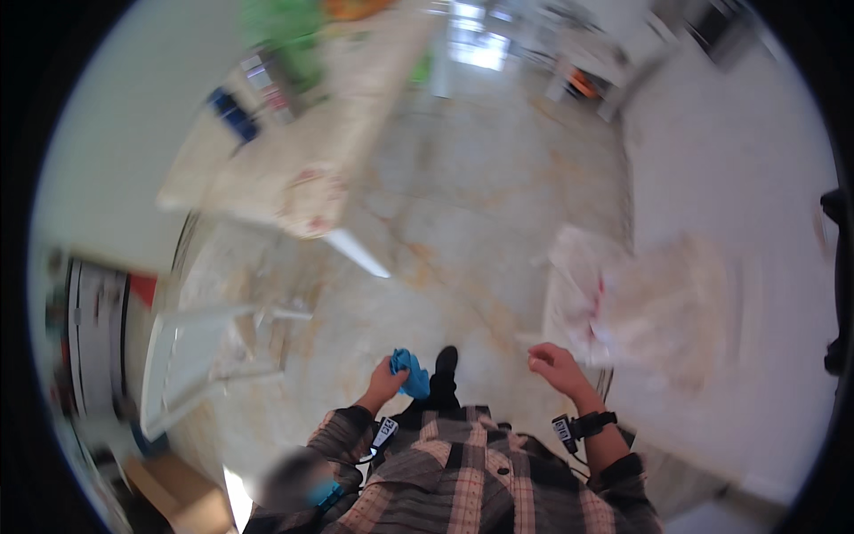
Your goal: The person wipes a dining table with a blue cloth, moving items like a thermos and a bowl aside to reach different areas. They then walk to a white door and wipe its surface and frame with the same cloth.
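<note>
A bunched blue cloth (410, 374) is gripped in my left hand (387, 381), low in front of my body and beside my dark shoe (447, 359). Out to the right, my right hand (555, 366) hangs with curled fingers and no object visible in it. Both wrists wear strapped devices. To the right of that hand stands a piece of furniture under a pale, wrinkled cover (640, 307) with red marks; blur hides its details.
A long pale table (267, 167) at upper left bears a round patterned item (313, 201), a dark blue object (232, 115) and green bags. A white chair (200, 360) stands at left, a cardboard box (177, 490) at lower left. White furniture (594, 53) stands far ahead.
</note>
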`<action>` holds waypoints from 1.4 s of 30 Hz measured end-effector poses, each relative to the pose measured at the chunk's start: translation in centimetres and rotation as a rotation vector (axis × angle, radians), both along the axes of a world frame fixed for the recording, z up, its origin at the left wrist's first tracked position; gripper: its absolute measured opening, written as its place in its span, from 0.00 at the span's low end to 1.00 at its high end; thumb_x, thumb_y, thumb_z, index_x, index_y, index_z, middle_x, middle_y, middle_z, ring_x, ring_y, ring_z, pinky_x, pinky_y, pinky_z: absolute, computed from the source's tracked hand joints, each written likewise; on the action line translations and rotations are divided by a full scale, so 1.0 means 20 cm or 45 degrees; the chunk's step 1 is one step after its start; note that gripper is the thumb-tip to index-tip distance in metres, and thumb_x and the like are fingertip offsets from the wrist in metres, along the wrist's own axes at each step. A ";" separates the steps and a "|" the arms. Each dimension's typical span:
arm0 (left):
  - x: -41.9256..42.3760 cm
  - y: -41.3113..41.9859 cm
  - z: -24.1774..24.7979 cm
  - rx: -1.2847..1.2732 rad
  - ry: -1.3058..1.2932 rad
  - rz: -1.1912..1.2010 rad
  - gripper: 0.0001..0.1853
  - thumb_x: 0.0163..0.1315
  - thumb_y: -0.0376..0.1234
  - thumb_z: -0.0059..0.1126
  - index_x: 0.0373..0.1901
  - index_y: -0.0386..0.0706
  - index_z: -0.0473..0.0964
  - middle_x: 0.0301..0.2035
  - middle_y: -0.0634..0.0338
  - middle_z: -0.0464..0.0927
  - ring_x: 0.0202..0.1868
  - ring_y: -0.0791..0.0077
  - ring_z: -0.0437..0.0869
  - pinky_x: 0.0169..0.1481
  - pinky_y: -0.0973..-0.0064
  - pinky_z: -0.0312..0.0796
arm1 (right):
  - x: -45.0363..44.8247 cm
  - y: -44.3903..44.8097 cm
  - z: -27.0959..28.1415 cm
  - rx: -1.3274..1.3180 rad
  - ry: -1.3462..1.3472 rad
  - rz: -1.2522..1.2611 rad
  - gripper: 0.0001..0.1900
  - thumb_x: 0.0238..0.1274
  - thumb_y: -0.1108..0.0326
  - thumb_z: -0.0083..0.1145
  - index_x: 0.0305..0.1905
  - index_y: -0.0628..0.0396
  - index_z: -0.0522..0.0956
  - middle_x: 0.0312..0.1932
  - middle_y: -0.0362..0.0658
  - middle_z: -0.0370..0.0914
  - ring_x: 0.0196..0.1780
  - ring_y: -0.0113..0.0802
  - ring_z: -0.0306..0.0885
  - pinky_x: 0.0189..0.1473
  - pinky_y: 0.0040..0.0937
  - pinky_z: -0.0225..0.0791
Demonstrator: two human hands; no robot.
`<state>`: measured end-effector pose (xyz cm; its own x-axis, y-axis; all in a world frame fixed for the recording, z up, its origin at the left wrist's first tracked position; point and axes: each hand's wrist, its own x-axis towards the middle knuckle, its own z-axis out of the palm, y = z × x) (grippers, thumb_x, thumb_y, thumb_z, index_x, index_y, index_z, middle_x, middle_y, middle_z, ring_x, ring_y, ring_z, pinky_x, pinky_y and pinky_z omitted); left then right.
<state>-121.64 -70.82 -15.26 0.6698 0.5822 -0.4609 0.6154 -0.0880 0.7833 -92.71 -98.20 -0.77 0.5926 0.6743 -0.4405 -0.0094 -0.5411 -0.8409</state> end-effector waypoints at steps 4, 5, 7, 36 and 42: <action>0.31 -0.16 0.11 -0.124 -0.014 -0.395 0.22 0.54 0.39 0.63 0.45 0.35 0.72 0.35 0.50 0.80 0.39 0.66 0.82 0.45 0.68 0.74 | -0.33 -0.74 0.12 0.006 -0.021 -0.544 0.15 0.60 0.65 0.61 0.49 0.61 0.76 0.38 0.42 0.80 0.40 0.25 0.77 0.44 0.26 0.71; 0.41 -0.26 0.14 -0.125 0.004 -0.489 0.22 0.54 0.39 0.64 0.45 0.34 0.72 0.35 0.51 0.80 0.38 0.68 0.81 0.44 0.70 0.73 | -0.43 -0.91 0.13 0.092 -0.009 -0.661 0.15 0.60 0.66 0.60 0.49 0.61 0.76 0.38 0.42 0.80 0.41 0.25 0.77 0.45 0.25 0.71; 0.57 -0.53 0.20 -0.172 -0.041 -0.687 0.21 0.54 0.37 0.63 0.45 0.34 0.73 0.36 0.53 0.80 0.39 0.70 0.80 0.45 0.72 0.73 | -0.65 -1.25 0.15 0.241 -0.075 -0.956 0.14 0.61 0.66 0.59 0.49 0.62 0.76 0.37 0.42 0.79 0.41 0.25 0.77 0.45 0.25 0.72; -0.27 -4.82 0.84 -0.759 0.907 -3.346 0.23 0.71 0.41 0.48 0.63 0.41 0.63 0.50 0.59 0.72 0.53 0.71 0.75 0.56 0.74 0.70 | -2.73 -3.27 0.22 0.244 -0.455 -2.985 0.18 0.57 0.69 0.59 0.54 0.60 0.76 0.41 0.46 0.81 0.44 0.30 0.78 0.48 0.30 0.71; 0.00 -5.63 0.88 -0.705 0.764 -3.184 0.28 0.67 0.44 0.53 0.63 0.38 0.63 0.51 0.55 0.73 0.47 0.72 0.80 0.50 0.76 0.72 | -2.77 -3.89 0.38 0.159 -0.610 -3.353 0.17 0.59 0.70 0.59 0.53 0.60 0.76 0.38 0.40 0.80 0.42 0.24 0.76 0.46 0.25 0.70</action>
<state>-121.61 -183.45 2.29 -0.5344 -0.6830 -0.4979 -0.1383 -0.5105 0.8487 -148.18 -176.10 6.76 -0.1701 -0.9693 -0.1776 -0.0799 0.1932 -0.9779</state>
